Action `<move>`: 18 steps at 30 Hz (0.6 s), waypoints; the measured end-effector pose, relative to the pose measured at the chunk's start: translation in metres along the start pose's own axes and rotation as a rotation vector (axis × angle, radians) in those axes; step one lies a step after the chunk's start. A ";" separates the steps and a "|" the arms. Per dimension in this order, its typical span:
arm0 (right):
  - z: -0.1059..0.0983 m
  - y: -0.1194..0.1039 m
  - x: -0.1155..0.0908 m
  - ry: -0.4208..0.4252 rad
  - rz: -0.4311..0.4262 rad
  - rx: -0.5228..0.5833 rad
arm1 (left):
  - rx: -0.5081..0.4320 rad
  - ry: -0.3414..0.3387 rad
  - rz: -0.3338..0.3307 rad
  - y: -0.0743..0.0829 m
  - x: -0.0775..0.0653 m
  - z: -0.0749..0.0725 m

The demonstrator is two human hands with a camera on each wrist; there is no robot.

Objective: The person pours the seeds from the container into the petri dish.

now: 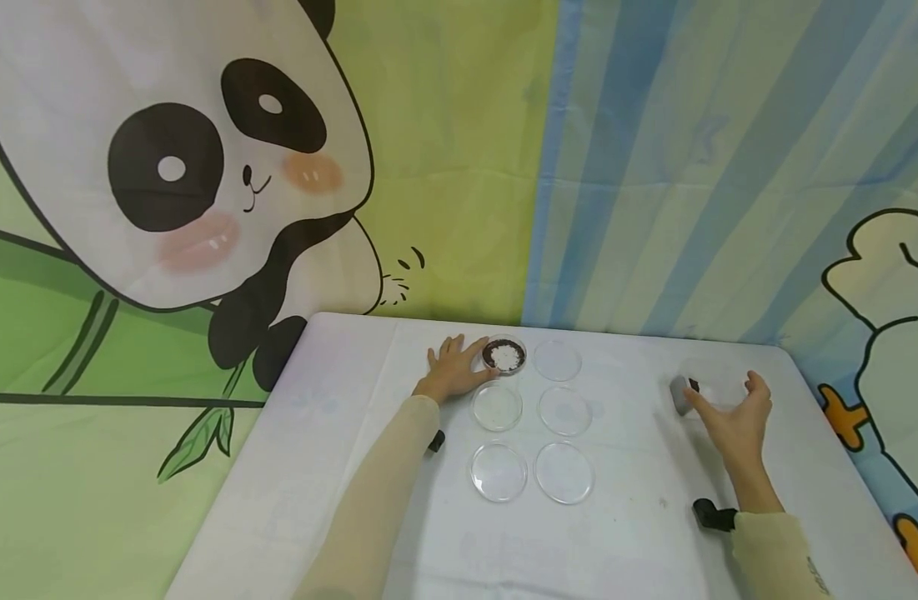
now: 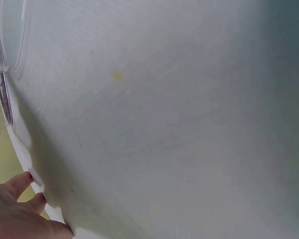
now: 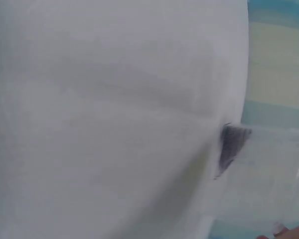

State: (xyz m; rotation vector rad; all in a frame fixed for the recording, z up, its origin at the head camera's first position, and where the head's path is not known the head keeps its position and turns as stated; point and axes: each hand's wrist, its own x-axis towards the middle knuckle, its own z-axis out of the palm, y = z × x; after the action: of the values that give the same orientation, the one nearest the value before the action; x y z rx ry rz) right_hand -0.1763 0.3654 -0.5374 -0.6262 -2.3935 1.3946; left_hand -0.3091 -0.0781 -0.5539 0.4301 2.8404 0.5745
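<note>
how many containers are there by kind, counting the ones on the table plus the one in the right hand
Empty dishes: 5
Filled dish, dark and white contents: 1
Clear container in the right hand, some dark contents: 1
Total: 7

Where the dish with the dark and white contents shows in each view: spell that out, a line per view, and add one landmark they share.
Head: the filled dish is just below centre, at the far left of the group of dishes, beside the left hand.
Left wrist: at the left edge, upper half, its dark contents seen nearly edge-on.
Right wrist: not in this picture.
Shared landmark: the white tabletop.
</note>
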 end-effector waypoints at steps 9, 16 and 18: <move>0.006 -0.044 -0.013 0.030 -0.247 -0.088 | -0.003 -0.001 0.001 -0.001 0.003 0.002; 0.015 -0.059 -0.014 -0.070 -0.329 -0.077 | -0.015 0.005 0.005 -0.001 0.001 0.001; 0.018 -0.061 -0.013 -0.108 -0.360 -0.080 | -0.015 0.006 0.004 -0.001 0.001 0.001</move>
State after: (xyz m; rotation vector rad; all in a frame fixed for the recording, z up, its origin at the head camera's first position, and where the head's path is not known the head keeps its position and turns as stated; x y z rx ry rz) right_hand -0.1872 0.3190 -0.4931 -0.1266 -2.4969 1.2097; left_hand -0.3098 -0.0784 -0.5551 0.4322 2.8393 0.5980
